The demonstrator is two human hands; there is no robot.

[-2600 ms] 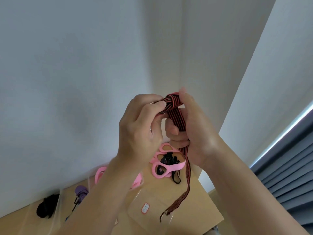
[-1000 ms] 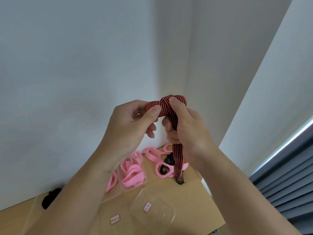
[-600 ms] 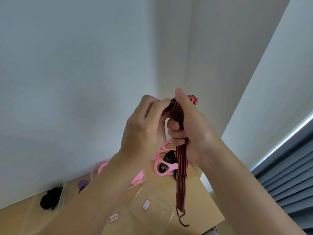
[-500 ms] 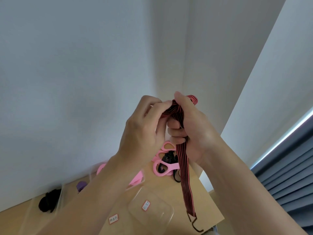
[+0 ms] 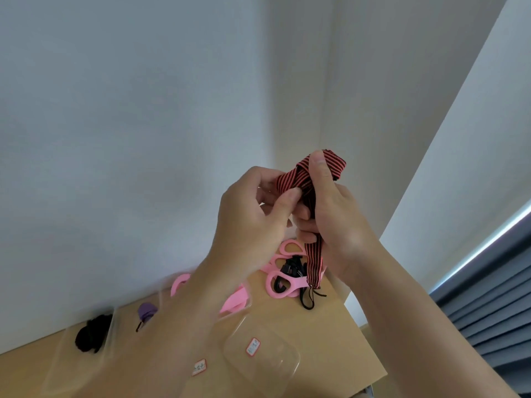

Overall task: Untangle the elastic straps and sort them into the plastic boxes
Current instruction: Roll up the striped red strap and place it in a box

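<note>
Striped strap is off the surface, held up between both hands in front of the wall corner.
Left hand: thumb and forefinger pinch the bunched top from the left.
Right hand: fingers curled round the strap's run, thumb pressed on the top loop.
Long axis is roughly vertical. The knot is at the top and the free tail hangs out of the right fist, ending just above the pink straps tangled with a black strap.
Likely next: right hand anchors, left hand works the loop open.
The clear box with a red-edged label sits below the hands, near side.
Surface is light wood. Boxes on the left hold a black bundle and a purple item.
Room: white walls, grey curtain at right.
</note>
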